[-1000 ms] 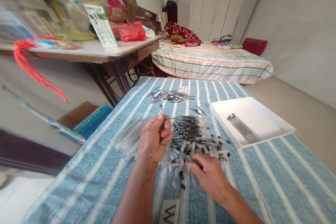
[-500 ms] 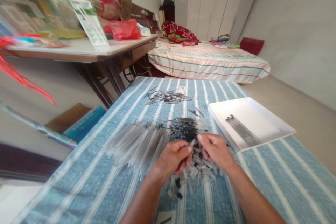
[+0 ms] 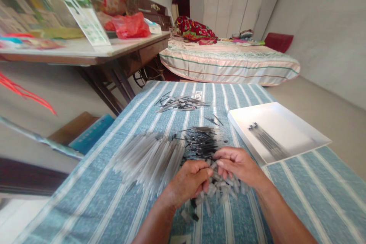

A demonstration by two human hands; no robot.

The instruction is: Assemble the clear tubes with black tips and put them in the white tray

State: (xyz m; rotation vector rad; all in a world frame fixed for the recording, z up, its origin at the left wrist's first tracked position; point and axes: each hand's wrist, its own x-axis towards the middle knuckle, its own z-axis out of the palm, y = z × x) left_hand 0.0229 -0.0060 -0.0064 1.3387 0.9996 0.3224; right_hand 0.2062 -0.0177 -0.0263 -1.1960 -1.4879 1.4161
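Note:
My left hand [image 3: 189,180] and my right hand [image 3: 239,164] meet fingertip to fingertip over a heap of small clear pen caps [image 3: 220,191] on the blue striped cloth [image 3: 300,198]. Both hands are closed in a pinch on a small clear pen part held between them; its exact shape is blurred. Left of the hands lies a pile of clear pen barrels [image 3: 148,158]. Just beyond the hands is a pile of black-tipped refills [image 3: 203,141].
A white tray [image 3: 288,122] holding a few assembled pens [image 3: 267,143] sits at the right. A smaller heap of dark pen parts [image 3: 180,103] lies farther back. A cluttered wooden desk [image 3: 85,51] stands at the left, a bed [image 3: 228,63] behind.
My left hand came down from holding a barrel upright, and my right hand left the cap heap; they joined over the caps, and the view shifted slightly.

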